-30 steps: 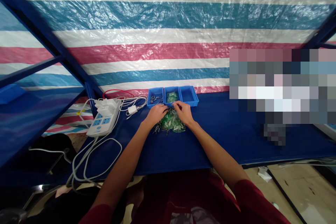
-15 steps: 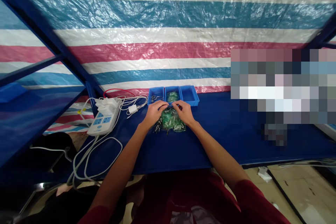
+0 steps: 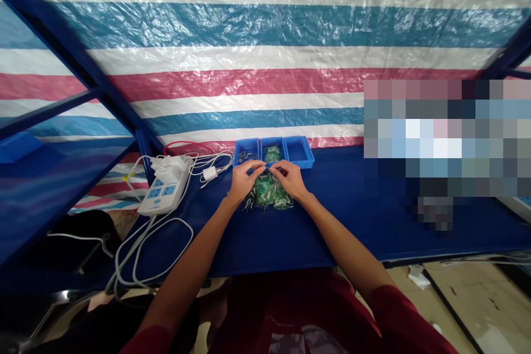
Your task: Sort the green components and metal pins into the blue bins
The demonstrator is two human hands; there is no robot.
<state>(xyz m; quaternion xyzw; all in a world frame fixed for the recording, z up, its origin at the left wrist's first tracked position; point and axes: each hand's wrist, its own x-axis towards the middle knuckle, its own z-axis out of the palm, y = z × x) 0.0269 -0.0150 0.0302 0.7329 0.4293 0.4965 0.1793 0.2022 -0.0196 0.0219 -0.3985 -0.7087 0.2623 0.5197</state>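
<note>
My left hand (image 3: 244,181) and my right hand (image 3: 291,178) face each other just in front of the blue bins, thumbs and forefingers pinched. Between their fingertips is a tiny pale, thin piece, too small to name. Right under the hands, a clear bag of green and silvery pieces (image 3: 267,191) lies on the table. Loose thin metal pins (image 3: 249,201) spread from its left side. Behind the fingers stand three blue bins: the left bin (image 3: 236,150) holds several metal pins, the middle bin (image 3: 271,140) holds green pieces, and the right bin (image 3: 302,165) shows a bare floor.
On the left, a white power strip (image 3: 164,193) carries plugs, with white cables (image 3: 141,249) looping over the table edge. A white charger (image 3: 209,172) lies near the left bin. Blue frame posts (image 3: 74,50) and a striped tarp (image 3: 257,80) close off the back. A blurred-out area covers the right.
Both hands stay above the bag, their fingertips turning slightly and the pinch tipping down a little. The bins and the pile have not moved.
</note>
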